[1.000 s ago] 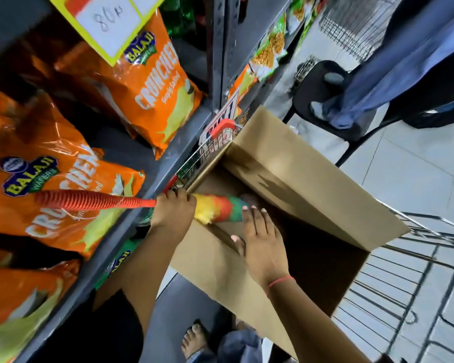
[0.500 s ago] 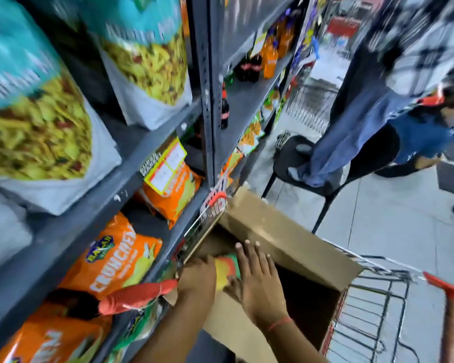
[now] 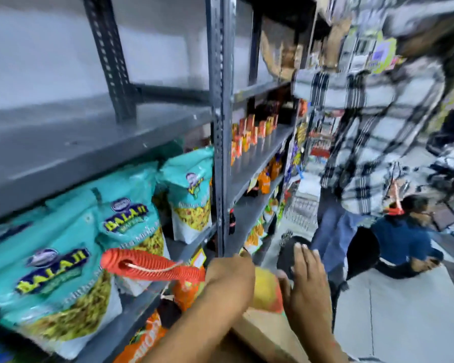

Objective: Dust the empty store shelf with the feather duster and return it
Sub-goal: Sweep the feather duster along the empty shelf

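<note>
Feather duster point(image 3: 168, 268) sits gripped in my left hand point(image 3: 230, 276), red handle pointing left past the teal snack bags point(image 3: 63, 271); my right hand point(image 3: 306, 279) is open beside its yellow head, below the empty shelf point(image 3: 76, 142).

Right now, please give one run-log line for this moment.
left hand: gripping feather duster | right hand: open beside feathers | empty shelf: undusted

Left hand point(image 3: 230, 275) fisted; right hand point(image 3: 308, 280) flat (fingers point(image 3: 303, 255) together).
</note>
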Motion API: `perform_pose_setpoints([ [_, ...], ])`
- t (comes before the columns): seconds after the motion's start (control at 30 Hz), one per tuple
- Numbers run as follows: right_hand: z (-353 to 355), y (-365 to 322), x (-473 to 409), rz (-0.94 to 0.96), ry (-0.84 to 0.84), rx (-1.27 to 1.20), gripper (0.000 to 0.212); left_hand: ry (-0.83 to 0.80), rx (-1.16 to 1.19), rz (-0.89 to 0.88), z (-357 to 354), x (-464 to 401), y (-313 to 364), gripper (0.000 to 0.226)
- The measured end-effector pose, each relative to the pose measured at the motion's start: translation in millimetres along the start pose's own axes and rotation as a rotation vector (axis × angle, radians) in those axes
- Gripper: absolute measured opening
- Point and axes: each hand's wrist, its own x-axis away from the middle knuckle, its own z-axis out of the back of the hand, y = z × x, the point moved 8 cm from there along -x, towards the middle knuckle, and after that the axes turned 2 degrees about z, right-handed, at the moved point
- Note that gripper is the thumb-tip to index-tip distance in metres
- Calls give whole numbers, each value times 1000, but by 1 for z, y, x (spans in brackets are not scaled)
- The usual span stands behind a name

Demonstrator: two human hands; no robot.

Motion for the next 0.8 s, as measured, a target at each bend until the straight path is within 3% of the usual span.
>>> perform_pose_setpoints([
  [0.33,108,-135,-120,220,342,-153,66,607,138,173,188,102,-95,32],
  [0.6,138,-268,-157,442,477,-369,63,809,362,390,231,190,-214,32],
  [0.8,117,-323,-154,527,453,-487,61,862,547,508,220,237,-279,23],
])
